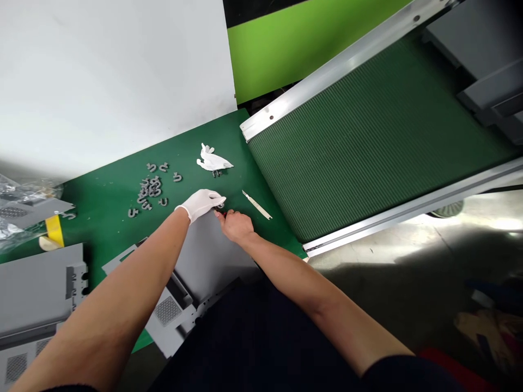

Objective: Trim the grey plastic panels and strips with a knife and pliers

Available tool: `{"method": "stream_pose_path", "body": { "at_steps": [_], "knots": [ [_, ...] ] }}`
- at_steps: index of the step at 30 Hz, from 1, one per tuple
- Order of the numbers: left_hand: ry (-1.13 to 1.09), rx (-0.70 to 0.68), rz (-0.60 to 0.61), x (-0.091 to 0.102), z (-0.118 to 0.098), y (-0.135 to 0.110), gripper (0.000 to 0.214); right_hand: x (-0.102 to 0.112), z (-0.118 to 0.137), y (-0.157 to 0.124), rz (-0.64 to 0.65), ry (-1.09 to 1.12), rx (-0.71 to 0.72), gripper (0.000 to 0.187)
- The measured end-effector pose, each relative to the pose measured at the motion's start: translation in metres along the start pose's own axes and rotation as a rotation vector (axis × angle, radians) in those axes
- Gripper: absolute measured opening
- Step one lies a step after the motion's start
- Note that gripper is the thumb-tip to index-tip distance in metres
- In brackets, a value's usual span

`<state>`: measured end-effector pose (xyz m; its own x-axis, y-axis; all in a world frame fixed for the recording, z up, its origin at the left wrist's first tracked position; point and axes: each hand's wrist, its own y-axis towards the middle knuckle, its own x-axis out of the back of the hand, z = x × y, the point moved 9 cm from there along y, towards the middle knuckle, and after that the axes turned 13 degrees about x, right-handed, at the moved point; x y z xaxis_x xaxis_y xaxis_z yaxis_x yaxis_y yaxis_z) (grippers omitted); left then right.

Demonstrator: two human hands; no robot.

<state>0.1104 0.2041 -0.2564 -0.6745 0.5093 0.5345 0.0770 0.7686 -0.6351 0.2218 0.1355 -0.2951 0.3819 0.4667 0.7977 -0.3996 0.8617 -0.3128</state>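
My left hand (pixel 201 204), in a white glove, pinches a small grey hooked clip (pixel 221 206) over the far edge of a grey metal panel (pixel 212 258). Close beside it, my bare right hand (pixel 237 225) is closed around a small tool with a dark and red part showing; most of it is hidden by the fingers. A pile of similar grey clips (pixel 152 187) lies on the green table (pixel 180 155) to the left. A pale craft knife (pixel 257 205) rests to the right of my hands, and a crumpled white glove (pixel 213 160) lies farther back.
A conveyor with a ribbed green belt (pixel 359 130) and metal rails runs along the right, carrying grey housings (pixel 486 60). More grey panels (pixel 36 288), a yellow tape roll (pixel 54 231) and clear plastic wrapping (pixel 30 190) are at left. A white wall (pixel 114 71) stands behind.
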Motion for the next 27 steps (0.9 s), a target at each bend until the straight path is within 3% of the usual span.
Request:
{"method": "stream_pose_path", "body": {
  "at_steps": [12, 19, 27],
  "knots": [
    [-0.053, 0.058, 0.020, -0.012, 0.018, 0.034, 0.051, -0.004, -0.015, 0.017, 0.132, 0.025, -0.022, 0.082],
    [-0.095, 0.076, 0.082, -0.015, 0.023, 0.042, 0.049, -0.006, -0.018, 0.021, 0.166, 0.054, -0.043, 0.078],
    [-0.073, 0.085, 0.057, -0.020, 0.028, 0.050, 0.048, -0.012, -0.019, 0.017, 0.170, 0.090, -0.127, 0.084]
  ]
}}
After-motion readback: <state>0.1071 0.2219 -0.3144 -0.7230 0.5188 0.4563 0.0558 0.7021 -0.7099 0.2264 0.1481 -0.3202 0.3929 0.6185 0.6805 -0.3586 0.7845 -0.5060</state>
